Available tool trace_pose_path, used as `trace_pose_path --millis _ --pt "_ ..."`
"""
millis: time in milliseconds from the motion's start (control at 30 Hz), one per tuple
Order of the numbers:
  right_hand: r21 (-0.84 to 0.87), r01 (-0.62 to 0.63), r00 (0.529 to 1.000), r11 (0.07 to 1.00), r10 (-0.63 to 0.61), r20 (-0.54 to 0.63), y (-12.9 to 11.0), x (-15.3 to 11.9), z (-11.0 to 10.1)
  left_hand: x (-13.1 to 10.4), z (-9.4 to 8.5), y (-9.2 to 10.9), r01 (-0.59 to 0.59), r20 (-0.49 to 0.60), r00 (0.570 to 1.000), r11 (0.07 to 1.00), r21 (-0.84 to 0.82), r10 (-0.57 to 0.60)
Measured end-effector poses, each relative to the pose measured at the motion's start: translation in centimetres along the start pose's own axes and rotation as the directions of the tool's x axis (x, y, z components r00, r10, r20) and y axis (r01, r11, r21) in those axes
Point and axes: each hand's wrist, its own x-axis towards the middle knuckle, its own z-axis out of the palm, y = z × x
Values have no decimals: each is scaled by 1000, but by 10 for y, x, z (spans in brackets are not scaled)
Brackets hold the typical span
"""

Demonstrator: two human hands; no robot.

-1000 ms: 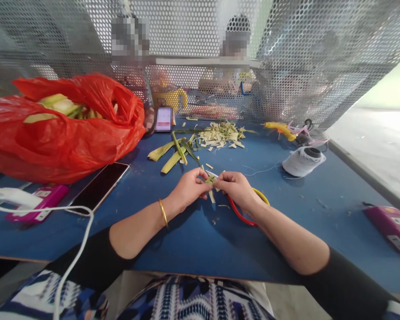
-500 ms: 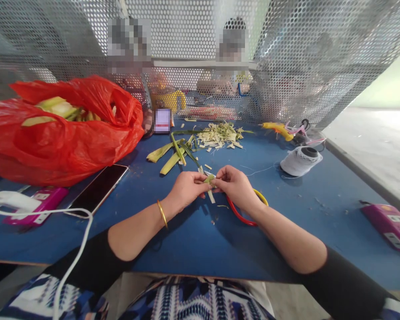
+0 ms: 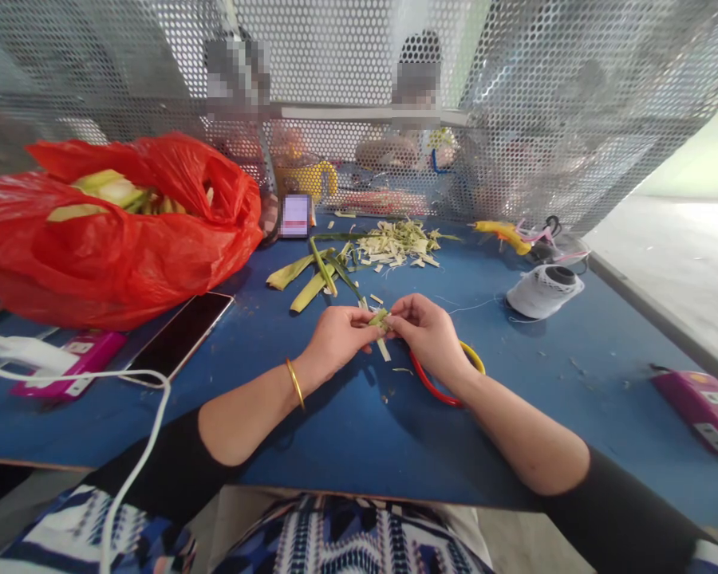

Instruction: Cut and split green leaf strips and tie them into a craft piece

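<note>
My left hand (image 3: pixel 335 339) and my right hand (image 3: pixel 426 328) meet above the blue table (image 3: pixel 347 414), both pinching one small folded piece of green leaf strip (image 3: pixel 379 319). A pale end of the strip hangs down between the thumbs. Under my right wrist lie scissors with red and yellow handles (image 3: pixel 439 383). A gold bangle sits on my left wrist. Just beyond my hands lie loose green leaf strips (image 3: pixel 314 275) and a heap of cut leaf scraps (image 3: pixel 398 241).
A red plastic bag (image 3: pixel 113 231) holding more leaves fills the left. Near it lie a black phone (image 3: pixel 179 335), a pink power strip (image 3: pixel 75 363) and a white cable. A white thread spool (image 3: pixel 544 288) stands right; another pink power strip (image 3: pixel 703 406) far right. Other people sit behind the perforated metal screen.
Both hands stay together on the leaf piece, with the fingers shifting slightly as they work it. Nothing else on the table has moved.
</note>
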Motion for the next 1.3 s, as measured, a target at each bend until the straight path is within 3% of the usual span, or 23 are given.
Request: trace_pose_path --millis 167,333,567,733,867,1000,1300 --pt "34 43 998 999 -44 42 1 3 -2 2 -2 -1 -54 31 998 997 47 52" --pt "36 -10 998 999 8 61 1 6 -5 3 -6 -7 -124 83 991 970 209 109" --pt "21 -131 963 991 122 239 -11 5 -9 3 -10 -6 -170 191 975 939 299 116" --pt "-125 -37 989 991 55 140 -11 4 -10 -3 -6 3 -75 314 949 983 169 18" --pt "-209 86 996 974 -84 18 -8 2 -7 -5 -8 8 -70 447 894 989 128 6" --pt "-256 69 990 964 -97 -100 -5 0 -2 -6 -11 10 -64 493 870 994 90 11" --pt "-188 10 999 982 -1 48 0 -5 4 -10 -2 2 97 441 893 995 3 -88"
